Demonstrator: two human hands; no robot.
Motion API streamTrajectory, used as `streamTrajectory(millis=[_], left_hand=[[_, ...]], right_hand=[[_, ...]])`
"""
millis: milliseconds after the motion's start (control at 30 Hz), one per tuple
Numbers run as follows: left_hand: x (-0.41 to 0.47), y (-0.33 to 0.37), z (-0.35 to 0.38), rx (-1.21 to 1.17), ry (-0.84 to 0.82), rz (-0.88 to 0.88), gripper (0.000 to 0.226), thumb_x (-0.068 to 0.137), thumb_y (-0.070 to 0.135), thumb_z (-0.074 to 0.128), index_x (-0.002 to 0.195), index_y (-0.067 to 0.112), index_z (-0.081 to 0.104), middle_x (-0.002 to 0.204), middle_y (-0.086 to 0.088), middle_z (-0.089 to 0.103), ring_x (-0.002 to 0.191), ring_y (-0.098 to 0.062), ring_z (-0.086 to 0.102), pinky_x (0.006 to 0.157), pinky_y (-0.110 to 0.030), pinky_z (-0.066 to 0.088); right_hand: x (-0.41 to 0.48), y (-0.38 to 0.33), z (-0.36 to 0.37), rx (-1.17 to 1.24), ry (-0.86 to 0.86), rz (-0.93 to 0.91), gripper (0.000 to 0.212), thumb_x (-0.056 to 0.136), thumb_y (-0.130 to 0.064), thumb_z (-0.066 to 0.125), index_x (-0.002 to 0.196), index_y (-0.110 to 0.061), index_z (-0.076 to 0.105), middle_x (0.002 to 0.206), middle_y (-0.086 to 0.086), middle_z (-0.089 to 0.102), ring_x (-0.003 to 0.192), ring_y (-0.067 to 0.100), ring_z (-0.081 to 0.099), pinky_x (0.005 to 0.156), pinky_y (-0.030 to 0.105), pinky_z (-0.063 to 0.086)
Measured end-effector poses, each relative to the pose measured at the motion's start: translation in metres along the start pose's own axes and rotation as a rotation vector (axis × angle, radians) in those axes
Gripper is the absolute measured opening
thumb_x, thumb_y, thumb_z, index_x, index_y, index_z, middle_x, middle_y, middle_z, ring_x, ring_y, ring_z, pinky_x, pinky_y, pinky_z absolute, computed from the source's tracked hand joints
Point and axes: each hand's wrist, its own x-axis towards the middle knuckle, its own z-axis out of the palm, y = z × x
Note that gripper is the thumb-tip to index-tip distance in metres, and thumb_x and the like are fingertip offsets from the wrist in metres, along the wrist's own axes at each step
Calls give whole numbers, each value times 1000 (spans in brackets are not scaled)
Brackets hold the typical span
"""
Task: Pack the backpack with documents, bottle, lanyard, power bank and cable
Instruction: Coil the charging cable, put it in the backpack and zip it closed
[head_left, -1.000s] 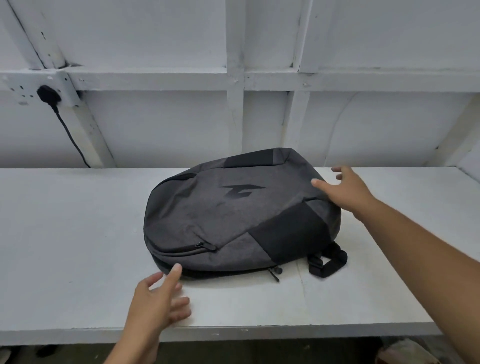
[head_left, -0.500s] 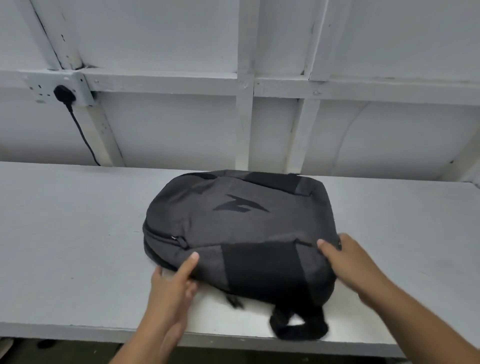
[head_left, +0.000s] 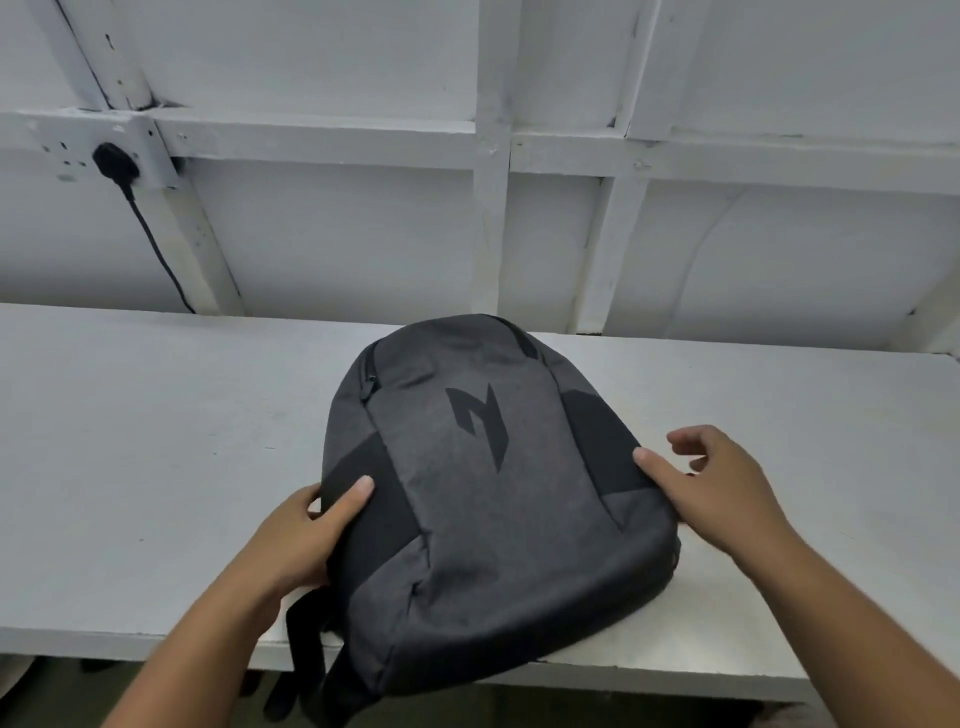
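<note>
A dark grey backpack (head_left: 483, 525) with a black logo lies flat on the white table (head_left: 156, 441), front up. Its top points to the wall and its bottom overhangs the front edge. The zips look shut, with a zip pull (head_left: 370, 385) at the upper left. My left hand (head_left: 301, 530) grips the bag's left side, thumb on top and fingers underneath. My right hand (head_left: 722, 493) rests on the right side with thumb and palm; its fingers are loosely curled off the bag. Documents, bottle, lanyard, power bank and cable are not in view.
A black shoulder strap (head_left: 306, 649) hangs off the table's front edge under my left wrist. A black plug (head_left: 115, 161) sits in a wall socket at the upper left, and its cord (head_left: 156, 244) runs down behind the table. White wall framing stands close behind.
The backpack has been turned from lying sideways to pointing top-away and pulled toward me, over the table edge. My left hand now grips its side; my right hand's fingers have come off it.
</note>
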Motion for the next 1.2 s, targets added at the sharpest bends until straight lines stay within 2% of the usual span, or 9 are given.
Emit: streamTrajectory(millis=[100, 233, 300, 400, 533, 667, 800, 967, 1200], left_hand=[[1, 2, 0, 7, -20, -25, 73, 77, 73, 66, 133, 28, 53, 120, 3, 68, 102, -22, 70, 76, -39, 58], [6, 3, 1, -68, -60, 6, 79, 69, 67, 78, 131, 24, 54, 120, 3, 70, 101, -20, 73, 82, -44, 61], [8, 5, 0, -95, -58, 41, 86, 59, 64, 87, 128, 24, 57, 118, 3, 73, 99, -19, 75, 84, -46, 61], [13, 11, -4, -90, -63, 121, 92, 48, 61, 91, 126, 27, 58, 118, 6, 73, 102, -15, 74, 89, -44, 60], [13, 24, -2, -41, -107, 268, 75, 59, 47, 90, 125, 34, 56, 116, 12, 72, 101, -6, 72, 87, -36, 58], [17, 48, 4, -32, -108, 418, 63, 76, 24, 88, 126, 42, 52, 116, 24, 68, 103, 3, 68, 86, -29, 54], [32, 97, 10, -4, -12, 575, 66, 74, 26, 89, 126, 40, 50, 114, 22, 66, 103, 1, 66, 80, -23, 53], [79, 170, 21, -21, 108, 747, 66, 78, 28, 86, 132, 30, 49, 123, 12, 64, 110, -9, 63, 89, -33, 54], [147, 172, 57, 39, 13, 561, 79, 73, 38, 88, 136, 27, 41, 130, 5, 58, 117, -24, 60, 92, -46, 59]], right_hand=[[36, -3, 15, 59, -258, 188, 68, 83, -58, 71, 134, -17, 52, 130, 4, 60, 108, 25, 63, 70, 35, 56], [55, -10, 21, 220, -417, 237, 41, 82, -45, 75, 102, -9, 71, 97, 11, 78, 88, 29, 75, 81, 46, 62], [54, -9, 17, 235, -452, 233, 33, 84, -37, 75, 99, -7, 73, 89, 11, 79, 83, 28, 75, 73, 39, 61], [51, 1, 8, 287, -559, 242, 39, 77, -28, 79, 106, -3, 72, 99, 14, 78, 96, 31, 74, 90, 43, 57], [45, 19, -3, 407, -671, 233, 49, 68, -20, 74, 112, 1, 68, 110, 19, 75, 97, 31, 72, 86, 38, 53], [44, 17, -24, 499, -581, 80, 47, 72, -17, 73, 118, -9, 68, 115, 14, 74, 110, 34, 69, 98, 49, 51], [54, -3, -50, 528, -382, -104, 43, 83, 1, 74, 122, -15, 66, 116, 2, 75, 108, 22, 71, 92, 38, 55], [93, -32, -55, 540, -132, -189, 46, 79, -9, 83, 118, -24, 64, 108, -9, 75, 95, 10, 72, 71, 19, 58], [141, -35, -8, 289, -25, -135, 73, 85, -12, 78, 144, -17, 35, 143, 5, 53, 127, 28, 54, 106, 44, 48]])
